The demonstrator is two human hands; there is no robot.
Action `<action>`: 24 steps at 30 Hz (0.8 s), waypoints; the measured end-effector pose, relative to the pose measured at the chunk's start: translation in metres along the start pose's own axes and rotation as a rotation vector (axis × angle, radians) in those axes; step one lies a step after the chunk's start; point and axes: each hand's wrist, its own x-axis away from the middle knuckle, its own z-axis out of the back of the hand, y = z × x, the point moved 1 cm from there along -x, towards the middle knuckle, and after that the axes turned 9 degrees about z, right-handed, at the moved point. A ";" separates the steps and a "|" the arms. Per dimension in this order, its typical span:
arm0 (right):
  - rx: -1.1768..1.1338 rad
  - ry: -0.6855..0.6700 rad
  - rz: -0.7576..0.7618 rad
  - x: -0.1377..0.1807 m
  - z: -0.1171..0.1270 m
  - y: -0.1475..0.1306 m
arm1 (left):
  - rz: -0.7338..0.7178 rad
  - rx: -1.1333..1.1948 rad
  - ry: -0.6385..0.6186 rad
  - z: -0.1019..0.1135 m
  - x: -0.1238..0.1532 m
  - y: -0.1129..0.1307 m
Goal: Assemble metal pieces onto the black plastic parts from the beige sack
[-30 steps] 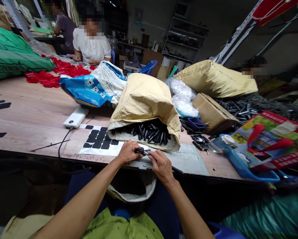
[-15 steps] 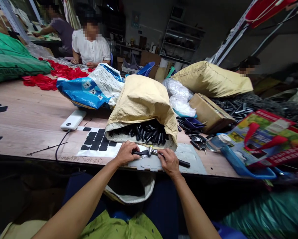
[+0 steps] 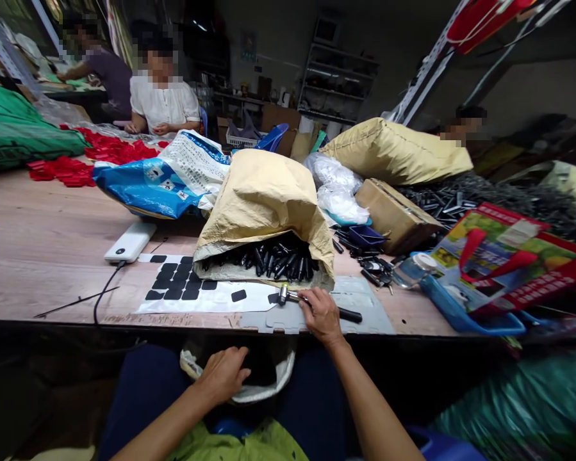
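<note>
My right hand (image 3: 321,314) is closed round the handle of a small hammer (image 3: 288,295). The hammer lies on a grey plate (image 3: 364,301) at the table's front edge, metal head to the left. My left hand (image 3: 223,374) is below the table edge, over the mouth of a white bag (image 3: 268,384) on my lap. Its fingers are loosely spread and nothing shows in them. Just behind the hammer, a tan sack (image 3: 263,205) lies open, full of several black parts (image 3: 268,259). A white sheet of black pads (image 3: 177,285) lies to the left.
A blue-white sack (image 3: 157,176), a power bank (image 3: 129,243) with its cable, a cardboard box (image 3: 393,214), a second tan sack (image 3: 393,150), a colourful bag (image 3: 503,256) and red parts (image 3: 95,153) sit on the wooden table (image 3: 52,256). Other people work at the far left and right.
My left hand has left the table and dropped to the white bag on my lap. My right hand took hold of the hammer and stays on it.
</note>
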 end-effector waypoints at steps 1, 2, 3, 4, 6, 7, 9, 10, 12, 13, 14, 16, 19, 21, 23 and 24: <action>-0.003 0.002 0.002 0.000 0.000 0.000 | -0.011 0.012 0.000 0.006 0.000 0.004; -0.004 0.005 0.003 0.000 -0.001 0.001 | -0.039 0.046 -0.004 0.017 0.000 0.009; -0.004 0.007 0.004 0.000 -0.001 0.001 | -0.078 0.097 -0.003 0.031 -0.001 0.015; -0.003 0.009 0.004 0.000 -0.001 0.001 | -0.106 0.161 -0.002 0.048 -0.006 0.021; -0.001 0.011 0.002 0.000 -0.002 0.001 | -0.138 0.295 0.085 0.085 -0.022 0.032; 0.000 0.011 0.001 0.000 -0.002 0.001 | -0.113 0.340 0.192 0.103 -0.035 0.037; 0.002 0.010 -0.004 0.000 -0.001 0.000 | -0.002 0.385 0.403 0.135 -0.065 0.044; 0.003 0.009 -0.006 0.000 -0.001 0.000 | 0.081 0.385 0.478 0.146 -0.080 0.046; 0.003 0.006 -0.008 0.001 -0.001 0.000 | 0.248 0.374 0.552 0.161 -0.107 0.052; 0.001 0.006 -0.008 0.001 -0.001 0.000 | 0.327 0.366 0.562 0.165 -0.118 0.055; -0.002 0.005 -0.007 0.002 0.000 0.001 | 0.395 0.357 0.559 0.167 -0.126 0.058; -0.009 0.005 -0.006 0.002 0.000 0.001 | 0.484 0.339 0.544 0.169 -0.137 0.064; -0.008 0.007 -0.009 0.002 0.000 0.001 | 0.521 0.329 0.529 0.171 -0.140 0.068; 0.000 0.007 -0.013 0.001 0.000 0.000 | 0.521 0.335 0.528 0.172 -0.135 0.065; 0.009 0.005 -0.018 0.001 0.000 -0.001 | 0.498 0.325 0.543 0.170 -0.123 0.058; 0.013 0.004 -0.021 0.001 0.000 -0.001 | 0.461 0.307 0.554 0.167 -0.115 0.053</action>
